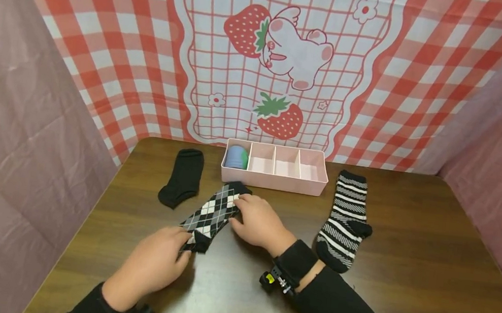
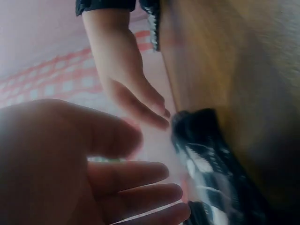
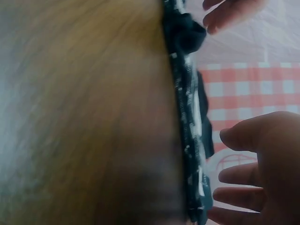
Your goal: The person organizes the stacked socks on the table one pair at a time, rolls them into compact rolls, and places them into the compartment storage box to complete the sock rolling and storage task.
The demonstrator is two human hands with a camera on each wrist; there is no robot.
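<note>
An argyle sock (image 1: 212, 212) in black, grey and white lies flat and slanted on the table, its dark heel folded near the front end. My left hand (image 1: 153, 258) is at that front end, fingertips over the patterned cloth. At the far end, by the dark cuff, my right hand (image 1: 261, 222) has its fingertips at the sock's right edge. In the left wrist view the fingers (image 2: 145, 199) stretch loosely beside the sock (image 2: 206, 168), thumb apart. The right wrist view shows loosely extended fingers (image 3: 239, 176) close to the sock (image 3: 190, 126) and none curled round it.
Behind the argyle sock stands a pink four-slot box (image 1: 273, 182); a rolled blue-green item (image 1: 236, 157) fills its leftmost slot. A black ankle sock (image 1: 184, 177) lies at left, a black-and-white striped sock (image 1: 345, 222) at right. A checked cloth (image 1: 137, 63) hangs behind the table.
</note>
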